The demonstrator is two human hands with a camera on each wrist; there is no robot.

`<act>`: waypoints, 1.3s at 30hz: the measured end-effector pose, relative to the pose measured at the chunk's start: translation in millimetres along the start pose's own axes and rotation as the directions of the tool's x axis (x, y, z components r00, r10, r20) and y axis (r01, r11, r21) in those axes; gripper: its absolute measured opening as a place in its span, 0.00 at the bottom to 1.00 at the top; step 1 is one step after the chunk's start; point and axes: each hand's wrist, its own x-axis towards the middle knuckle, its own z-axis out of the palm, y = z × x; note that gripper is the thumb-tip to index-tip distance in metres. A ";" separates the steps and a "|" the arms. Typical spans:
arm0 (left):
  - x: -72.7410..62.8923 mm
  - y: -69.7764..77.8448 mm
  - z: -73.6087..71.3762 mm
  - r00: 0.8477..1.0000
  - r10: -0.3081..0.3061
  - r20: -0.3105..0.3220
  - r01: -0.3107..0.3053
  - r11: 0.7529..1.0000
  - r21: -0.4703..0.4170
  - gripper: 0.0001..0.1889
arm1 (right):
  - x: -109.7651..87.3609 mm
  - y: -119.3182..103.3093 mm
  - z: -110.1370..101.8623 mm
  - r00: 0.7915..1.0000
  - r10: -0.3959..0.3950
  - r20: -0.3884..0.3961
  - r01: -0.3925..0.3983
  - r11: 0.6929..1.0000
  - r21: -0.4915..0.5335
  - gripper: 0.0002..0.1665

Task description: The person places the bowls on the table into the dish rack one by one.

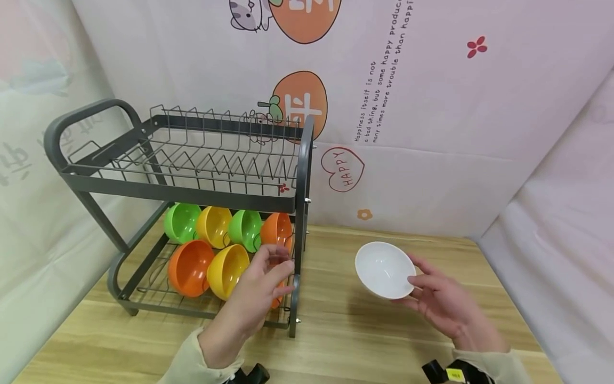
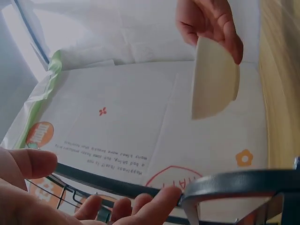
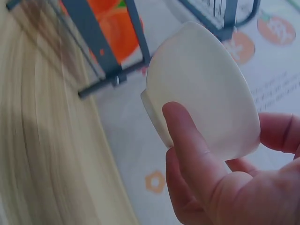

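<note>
My right hand (image 1: pixel 443 306) holds a white bowl (image 1: pixel 384 269) by its side, thumb at the rim and fingers beneath, above the wooden table. In the right wrist view the bowl (image 3: pixel 201 89) is tilted, its foot toward the lower left. My left hand (image 1: pixel 259 285), its fingers loosely bent and nothing in them, is at the front right of a dark two-tier dish rack (image 1: pixel 192 194). It overlaps an orange bowl on the lower tier in the head view, hiding most of it. Beside it stands a yellow bowl (image 1: pixel 227 272), with a larger orange bowl (image 1: pixel 190 268) further left.
Along the back of the lower tier are tilted green (image 1: pixel 182 223), yellow (image 1: pixel 214 226), green (image 1: pixel 245 229) and orange (image 1: pixel 276 230) bowls. The upper tier is a wire rack (image 1: pixel 206 154). Printed white cloth (image 1: pixel 431 176) hangs behind the wooden table (image 1: pixel 336 341) and at both sides.
</note>
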 end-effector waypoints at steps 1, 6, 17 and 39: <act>-1.3 -1.3 0.5 1.000 -0.018 0.020 0.018 1.000 -0.023 0.16 | -1.4 0.4 5.2 1.000 -0.007 0.022 0.007 1.000 -0.003 0.29; -9.1 -9.8 7.6 0.977 -0.121 0.174 0.146 0.979 -0.139 0.19 | -8.5 2.7 29.5 0.990 -0.033 0.137 0.034 0.999 -0.004 0.28; -8.6 -29.8 19.6 0.898 -0.175 0.403 0.360 0.819 -0.447 0.34 | -23.0 7.5 71.5 0.959 -0.016 0.282 0.011 1.000 0.021 0.31; -24.5 -31.7 -25.2 0.919 -0.142 0.367 0.302 0.852 -0.427 0.33 | -8.9 7.9 108.5 0.976 -0.144 0.164 0.201 0.887 -0.416 0.25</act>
